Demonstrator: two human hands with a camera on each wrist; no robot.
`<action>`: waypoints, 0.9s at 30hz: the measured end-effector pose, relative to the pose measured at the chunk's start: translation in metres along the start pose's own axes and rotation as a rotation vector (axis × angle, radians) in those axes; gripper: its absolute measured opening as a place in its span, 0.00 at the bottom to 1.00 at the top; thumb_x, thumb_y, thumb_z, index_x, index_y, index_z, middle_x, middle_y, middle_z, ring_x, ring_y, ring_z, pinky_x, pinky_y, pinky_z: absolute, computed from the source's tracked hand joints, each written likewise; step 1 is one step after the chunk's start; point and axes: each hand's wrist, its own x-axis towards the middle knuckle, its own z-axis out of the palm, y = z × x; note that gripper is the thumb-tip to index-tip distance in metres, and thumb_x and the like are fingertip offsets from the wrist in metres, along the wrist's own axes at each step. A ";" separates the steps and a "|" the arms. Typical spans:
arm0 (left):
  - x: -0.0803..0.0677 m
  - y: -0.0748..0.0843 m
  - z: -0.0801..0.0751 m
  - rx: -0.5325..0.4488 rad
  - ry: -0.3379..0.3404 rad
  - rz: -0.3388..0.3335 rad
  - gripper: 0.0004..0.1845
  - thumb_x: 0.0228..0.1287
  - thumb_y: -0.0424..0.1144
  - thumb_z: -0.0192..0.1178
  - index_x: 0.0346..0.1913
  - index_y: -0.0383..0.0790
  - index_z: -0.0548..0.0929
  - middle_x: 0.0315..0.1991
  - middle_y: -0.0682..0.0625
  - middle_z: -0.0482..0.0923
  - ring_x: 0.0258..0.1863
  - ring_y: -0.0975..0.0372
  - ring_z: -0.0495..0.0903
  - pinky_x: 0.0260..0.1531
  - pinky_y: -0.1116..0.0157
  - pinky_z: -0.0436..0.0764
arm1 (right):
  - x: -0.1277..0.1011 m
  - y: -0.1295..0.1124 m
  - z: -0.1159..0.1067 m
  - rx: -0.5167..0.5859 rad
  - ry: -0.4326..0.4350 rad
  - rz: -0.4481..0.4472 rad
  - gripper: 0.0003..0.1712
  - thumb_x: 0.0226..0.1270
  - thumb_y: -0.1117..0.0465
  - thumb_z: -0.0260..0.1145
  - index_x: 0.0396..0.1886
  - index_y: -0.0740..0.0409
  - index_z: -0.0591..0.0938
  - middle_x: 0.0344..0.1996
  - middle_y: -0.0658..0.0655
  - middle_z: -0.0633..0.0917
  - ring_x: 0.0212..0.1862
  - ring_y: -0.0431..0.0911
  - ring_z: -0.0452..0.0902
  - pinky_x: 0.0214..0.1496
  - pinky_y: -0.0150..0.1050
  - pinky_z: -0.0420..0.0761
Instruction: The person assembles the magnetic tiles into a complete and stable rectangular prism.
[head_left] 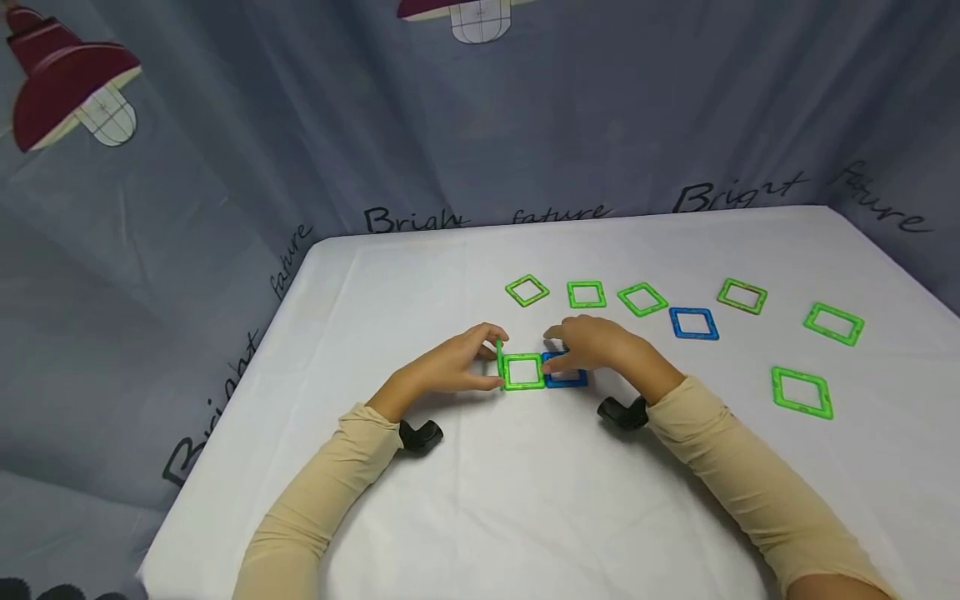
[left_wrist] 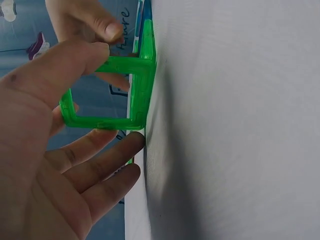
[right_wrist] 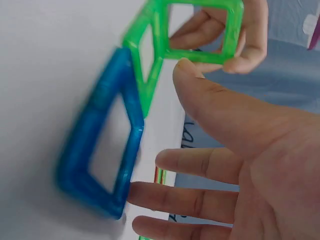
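My left hand (head_left: 453, 364) holds a green square magnetic tile (left_wrist: 100, 122) by its edges, between thumb and fingers. This tile stands upright along the left edge of a second green square tile (head_left: 523, 387), which lies flat on the white table. A blue square tile (right_wrist: 90, 112) adjoins the flat green one on its right. Over the blue tile hovers my right hand (head_left: 600, 343), its fingers extended and thumb apart. In the right wrist view one fingertip is right at the blue tile's lower edge. In the head view that hand partly hides the blue tile.
Behind the hands lie several loose tiles, among them a green square (head_left: 587, 305) and another blue square (head_left: 696, 337). More green tiles, such as this one (head_left: 802, 408), lie to the right. A grey curtain (head_left: 600, 125) hangs beyond the white table (head_left: 540, 517).
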 end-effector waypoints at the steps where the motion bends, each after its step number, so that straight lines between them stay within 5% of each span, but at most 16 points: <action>1: 0.000 0.000 0.000 0.001 -0.001 0.000 0.32 0.54 0.42 0.65 0.59 0.40 0.61 0.58 0.45 0.66 0.52 0.60 0.77 0.55 0.64 0.73 | 0.003 0.001 -0.002 0.021 -0.009 0.008 0.38 0.56 0.39 0.63 0.61 0.56 0.71 0.45 0.59 0.80 0.45 0.49 0.76 0.47 0.48 0.76; 8: 0.002 0.001 0.001 0.007 0.003 -0.002 0.32 0.54 0.42 0.65 0.58 0.43 0.61 0.57 0.47 0.67 0.51 0.60 0.77 0.54 0.65 0.73 | 0.031 0.002 -0.017 0.056 -0.019 0.038 0.38 0.59 0.41 0.61 0.64 0.57 0.68 0.50 0.62 0.79 0.52 0.53 0.75 0.53 0.53 0.73; 16: 0.003 0.000 0.002 0.008 -0.004 -0.018 0.32 0.53 0.43 0.66 0.58 0.43 0.62 0.57 0.47 0.67 0.51 0.61 0.77 0.55 0.65 0.72 | 0.072 0.006 -0.035 0.077 0.054 0.138 0.40 0.59 0.44 0.62 0.67 0.56 0.62 0.63 0.66 0.66 0.62 0.60 0.64 0.59 0.58 0.67; 27: 0.002 -0.002 0.000 0.001 0.010 0.004 0.32 0.53 0.42 0.66 0.58 0.40 0.62 0.57 0.46 0.67 0.51 0.60 0.77 0.54 0.65 0.73 | 0.102 0.010 -0.028 0.055 0.085 0.195 0.42 0.57 0.43 0.64 0.66 0.60 0.63 0.60 0.68 0.67 0.61 0.63 0.64 0.57 0.57 0.69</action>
